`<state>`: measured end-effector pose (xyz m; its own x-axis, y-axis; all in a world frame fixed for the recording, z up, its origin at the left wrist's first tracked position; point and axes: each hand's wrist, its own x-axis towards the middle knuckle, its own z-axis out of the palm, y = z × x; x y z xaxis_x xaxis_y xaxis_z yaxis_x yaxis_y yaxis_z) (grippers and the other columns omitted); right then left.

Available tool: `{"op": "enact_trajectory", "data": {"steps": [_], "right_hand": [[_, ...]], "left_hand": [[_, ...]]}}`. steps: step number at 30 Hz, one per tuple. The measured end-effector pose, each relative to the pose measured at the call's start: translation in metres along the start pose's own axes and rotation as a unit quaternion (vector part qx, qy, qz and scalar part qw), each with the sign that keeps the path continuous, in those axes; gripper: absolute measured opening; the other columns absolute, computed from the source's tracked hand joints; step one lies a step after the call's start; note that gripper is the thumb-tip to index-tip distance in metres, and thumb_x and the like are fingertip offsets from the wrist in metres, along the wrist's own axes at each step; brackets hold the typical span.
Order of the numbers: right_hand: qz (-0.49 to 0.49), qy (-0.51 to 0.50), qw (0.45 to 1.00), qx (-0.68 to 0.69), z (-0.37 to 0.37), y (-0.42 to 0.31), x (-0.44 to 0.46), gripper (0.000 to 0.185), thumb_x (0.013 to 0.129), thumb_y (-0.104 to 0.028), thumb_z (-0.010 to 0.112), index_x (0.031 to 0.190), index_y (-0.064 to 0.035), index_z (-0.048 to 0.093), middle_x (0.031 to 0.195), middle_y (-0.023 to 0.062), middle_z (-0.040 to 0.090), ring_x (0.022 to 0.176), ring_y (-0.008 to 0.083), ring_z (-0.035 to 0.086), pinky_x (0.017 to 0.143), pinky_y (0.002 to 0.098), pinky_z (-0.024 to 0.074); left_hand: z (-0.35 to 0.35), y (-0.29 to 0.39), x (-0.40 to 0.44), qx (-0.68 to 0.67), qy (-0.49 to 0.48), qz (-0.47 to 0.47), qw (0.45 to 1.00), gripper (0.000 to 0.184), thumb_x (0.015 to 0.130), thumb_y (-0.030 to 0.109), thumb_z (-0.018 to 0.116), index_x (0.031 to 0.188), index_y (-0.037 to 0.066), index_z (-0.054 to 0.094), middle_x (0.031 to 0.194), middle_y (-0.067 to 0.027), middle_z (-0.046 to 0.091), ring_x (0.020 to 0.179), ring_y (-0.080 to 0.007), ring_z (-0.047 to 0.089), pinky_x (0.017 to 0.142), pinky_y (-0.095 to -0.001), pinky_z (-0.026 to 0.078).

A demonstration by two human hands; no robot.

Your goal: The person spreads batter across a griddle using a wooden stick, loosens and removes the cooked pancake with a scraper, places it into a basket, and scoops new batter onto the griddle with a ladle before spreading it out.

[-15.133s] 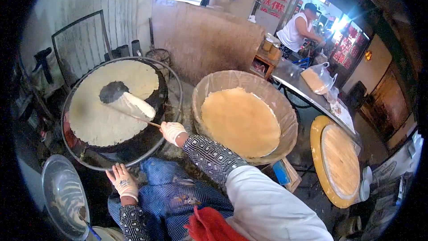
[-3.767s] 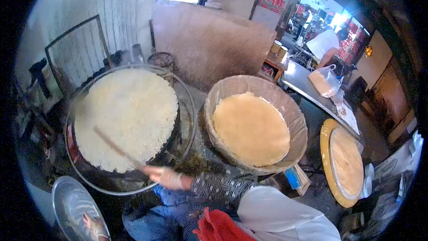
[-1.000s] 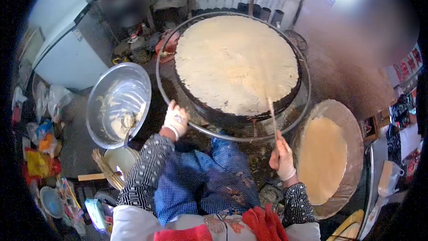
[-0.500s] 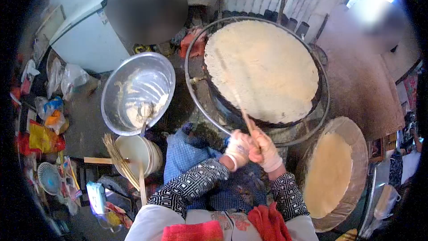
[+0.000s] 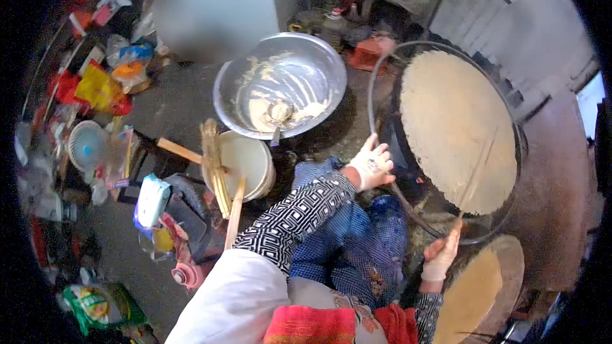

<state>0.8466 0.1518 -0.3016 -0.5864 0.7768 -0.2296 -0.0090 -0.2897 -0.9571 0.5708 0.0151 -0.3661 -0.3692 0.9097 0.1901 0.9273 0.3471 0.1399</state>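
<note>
A round griddle at the right bears a wide, pale sheet of batter [image 5: 456, 124], with a metal ring [image 5: 374, 99] around it. My right hand [image 5: 442, 256], in a pale glove, is closed on a thin wooden stick [image 5: 475, 178] whose far end lies over the batter, blurred. My left hand [image 5: 373, 164], gloved too, has its fingers apart at the ring's near left side and holds nothing. To its upper left is a steel bowl [image 5: 229, 89] with batter smears and a ladle [image 5: 279, 112] in it.
Below the bowl stands a white bucket [image 5: 264, 175] with a straw brush [image 5: 213, 165] and wooden handles across it. A cloth-lined basket [image 5: 513, 261] holding flat tan sheets is at the lower right. Bags and packets [image 5: 102, 89] lie at the left; a white cabinet [image 5: 248, 0] stands behind.
The view has swung left. My left hand has come away from beside my right hand to the ring. My right hand still holds the stick, which now reaches over the batter's near right part.
</note>
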Motion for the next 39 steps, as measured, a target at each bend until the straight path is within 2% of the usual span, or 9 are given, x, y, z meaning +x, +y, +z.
{"op": "enact_trajectory", "data": {"steps": [5,8,12,15,16,21,29,37,39], "right_hand": [[-0.013,0.025,0.992,-0.125,0.003,0.054,0.001,0.052,0.1,-0.037,0.049,0.148,-0.019,0.038,0.06,-0.0062,0.045,0.04,0.0058,0.038,0.035,0.0231,0.0308],[0.115,0.012,0.99,-0.075,0.026,0.034,-0.018,0.046,0.1,-0.029,0.051,0.144,-0.0193,0.046,0.065,-0.0069,0.048,0.04,0.0041,0.036,0.036,0.022,0.0303],[-0.053,-0.055,0.978,-0.195,0.016,0.024,0.001,0.047,0.1,-0.028,0.052,0.144,-0.0161,0.045,0.063,-0.0042,0.052,0.044,0.0062,0.044,0.04,0.0243,0.0374],[-0.202,0.042,0.814,-0.544,-0.043,0.025,0.05,0.053,0.098,-0.025,0.05,0.149,-0.0243,0.035,0.06,0.0037,0.057,0.05,0.0204,0.053,0.047,0.0353,0.044],[-0.14,0.059,0.669,-0.728,-0.06,0.01,0.056,0.055,0.097,-0.024,0.049,0.149,-0.0294,0.033,0.063,0.0131,0.064,0.057,0.0346,0.063,0.054,0.0456,0.0507],[-0.164,0.086,0.606,-0.773,-0.146,0.014,0.128,0.056,0.098,-0.033,0.044,0.15,-0.0367,0.023,0.067,0.0169,0.066,0.056,0.0374,0.061,0.052,0.0504,0.0476],[-0.215,0.05,0.918,-0.331,-0.075,0.076,0.084,0.042,0.096,-0.016,0.058,0.138,-0.0132,0.052,0.113,0.0104,0.068,0.095,0.0227,0.065,0.082,0.0302,0.0501],[-0.192,-0.106,0.973,-0.065,0.049,0.088,0.053,0.039,0.094,-0.021,0.063,0.132,-0.0132,0.058,0.103,0.0168,0.07,0.091,0.0043,0.059,0.082,0.0232,0.0487],[-0.181,-0.087,0.903,-0.38,0.019,0.027,0.036,0.034,0.096,-0.033,0.056,0.127,-0.0206,0.063,0.08,0.0175,0.069,0.071,0.0212,0.068,0.065,0.0348,0.0534]], "left_hand": [[0.005,0.015,0.017,-0.057,-0.024,0.084,0.995,0.06,0.068,0.068,0.066,0.083,0.011,0.071,0.089,-0.01,0.063,0.103,-0.0311,0.055,0.108,-0.0538,0.027],[0.028,0.039,0.014,-0.055,-0.014,0.1,0.993,0.044,0.071,0.049,0.074,0.092,0.012,0.067,0.091,-0.0088,0.062,0.1,-0.0328,0.055,0.108,-0.0523,0.028],[0.034,0.081,0.012,-0.067,-0.059,0.064,0.994,0.041,0.076,0.046,0.071,0.097,0.012,0.065,0.096,-0.0101,0.061,0.106,-0.0323,0.054,0.109,-0.0523,0.027],[0.038,0.114,0.013,-0.067,-0.086,0.056,0.993,0.044,0.077,0.049,0.069,0.1,0.012,0.064,0.101,-0.0113,0.06,0.108,-0.032,0.052,0.109,-0.0533,0.025],[0.034,0.118,0.012,-0.073,-0.084,0.053,0.992,0.045,0.077,0.049,0.069,0.101,0.012,0.064,0.101,-0.0115,0.06,0.109,-0.032,0.052,0.109,-0.0534,0.025],[0.034,0.131,0.011,-0.074,-0.093,0.059,0.991,0.048,0.077,0.047,0.07,0.108,0.01,0.062,0.105,-0.0128,0.059,0.111,-0.0333,0.051,0.109,-0.0539,0.026],[0.04,0.121,0.019,-0.011,-0.11,0.038,0.993,0.045,0.075,0.045,0.071,0.104,0.012,0.062,0.103,-0.0107,0.059,0.109,-0.0325,0.051,0.107,-0.0525,0.027],[0.04,0.069,0.03,0.036,-0.107,0.004,0.994,0.034,0.072,0.036,0.07,0.102,0.018,0.07,0.104,-0.0075,0.065,0.11,-0.0306,0.054,0.106,-0.0486,0.03],[0.028,0.061,0.03,0.097,-0.122,-0.001,0.988,0.031,0.07,0.033,0.074,0.099,0.023,0.071,0.1,-0.0048,0.066,0.109,-0.0285,0.056,0.108,-0.0483,0.03]]}}
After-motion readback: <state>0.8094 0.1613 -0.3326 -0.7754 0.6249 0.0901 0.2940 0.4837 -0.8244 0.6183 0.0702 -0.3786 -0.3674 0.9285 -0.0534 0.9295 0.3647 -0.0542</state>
